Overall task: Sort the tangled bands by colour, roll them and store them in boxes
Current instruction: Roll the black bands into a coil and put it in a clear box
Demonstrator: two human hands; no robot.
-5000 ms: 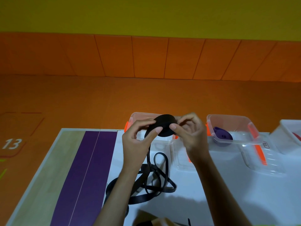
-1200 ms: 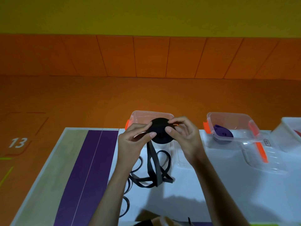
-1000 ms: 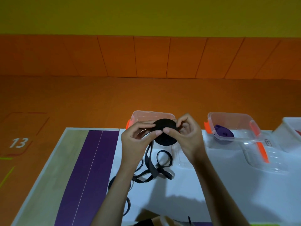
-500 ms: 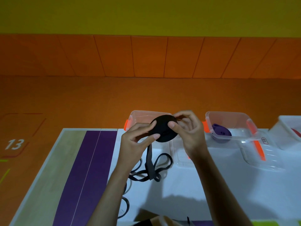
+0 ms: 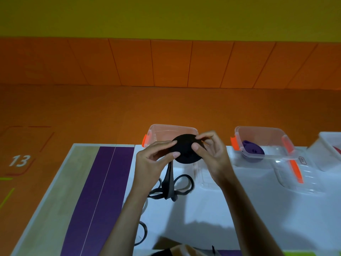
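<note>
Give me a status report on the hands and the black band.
Left hand and right hand both pinch the black roll, above the table. Loose tail hangs down, unrolled. Open box just behind; nothing in the way.

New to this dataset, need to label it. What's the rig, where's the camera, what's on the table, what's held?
No machine: a person's two bare hands, filmed by one head-worn camera looking forward and down. The left hand and right hand pinch a black roll of band; its loose tail hangs in loops onto the white table. Behind it stands a clear box with orange clips. To the right, a second clear box holds a purple roll, its lid lying in front. A white box shows at the right edge.
</note>
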